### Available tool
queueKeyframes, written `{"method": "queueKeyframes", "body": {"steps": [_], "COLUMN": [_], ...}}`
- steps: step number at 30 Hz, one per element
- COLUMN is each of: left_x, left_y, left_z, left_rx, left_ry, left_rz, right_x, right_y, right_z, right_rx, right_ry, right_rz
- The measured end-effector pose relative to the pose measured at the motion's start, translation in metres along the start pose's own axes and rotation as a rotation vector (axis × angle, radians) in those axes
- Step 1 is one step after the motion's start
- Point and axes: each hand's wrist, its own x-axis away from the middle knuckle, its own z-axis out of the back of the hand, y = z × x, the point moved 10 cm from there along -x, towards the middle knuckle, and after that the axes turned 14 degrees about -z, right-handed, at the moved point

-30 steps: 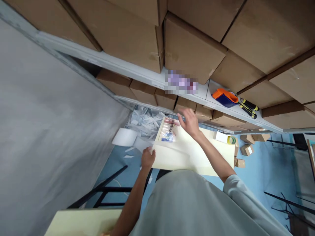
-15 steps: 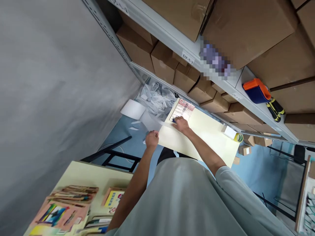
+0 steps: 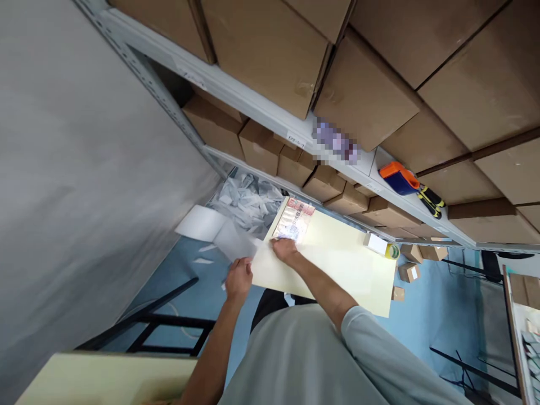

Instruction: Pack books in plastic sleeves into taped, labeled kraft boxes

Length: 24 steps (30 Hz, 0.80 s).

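Observation:
A white translucent sheet of packing wrap (image 3: 236, 241) runs from a roll (image 3: 201, 223) at the left towards the pale yellow table (image 3: 337, 225). My left hand (image 3: 239, 277) is closed on the sheet's near edge, just off the table's left end. A paler, see-through area on the tabletop looks like more of this wrap. My right hand (image 3: 284, 250) is closed at the table's left part, beside a flat package (image 3: 294, 218) with red print and clear film. What its fingers hold is hidden.
Crumpled white wrap (image 3: 248, 199) is heaped behind the roll. A small white box (image 3: 375, 243) and a tape roll (image 3: 392, 251) lie at the table's right end. Shelves with cardboard boxes (image 3: 261, 50) run above, holding an orange-and-blue tool (image 3: 399, 178) and yellow-black-handled pliers (image 3: 430, 201).
The view has tilted upward and shifted, so the left-hand table's goods are out of sight. My right hand has moved nearer, off the package's edge. Pale wrap now shows across the tabletop.

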Motion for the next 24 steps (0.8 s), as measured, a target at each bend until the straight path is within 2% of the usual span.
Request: {"method": "queueKeyframes", "body": {"steps": [5,11,17,21,24], "left_x": [-0.002,-0.002,-0.018,-0.028,-0.033], "left_y": [-0.005,-0.01,-0.003,0.004,0.022], "left_z": [0.006,0.005,0.001,-0.003,-0.011], "left_rx": [-0.041,-0.055,-0.081,-0.1,-0.103], "left_ry": [-0.011,-0.021,-0.03,-0.029,-0.051], "left_rz": [-0.029,-0.055,-0.026,-0.058,-0.134], "right_x": [0.003,-0.005,-0.002,0.026,0.061], "right_y": [0.005,0.035,0.06,0.108,0.173], "right_z": [0.014,0.039,0.041,0.036,0.016], "right_rx": [-0.106,-0.23,-0.348,-0.471,-0.566], "right_ry": [0.038,0.103,0.124,0.196,0.241], "right_rz": [-0.029,-0.134,-0.201,-0.246,-0.368]}}
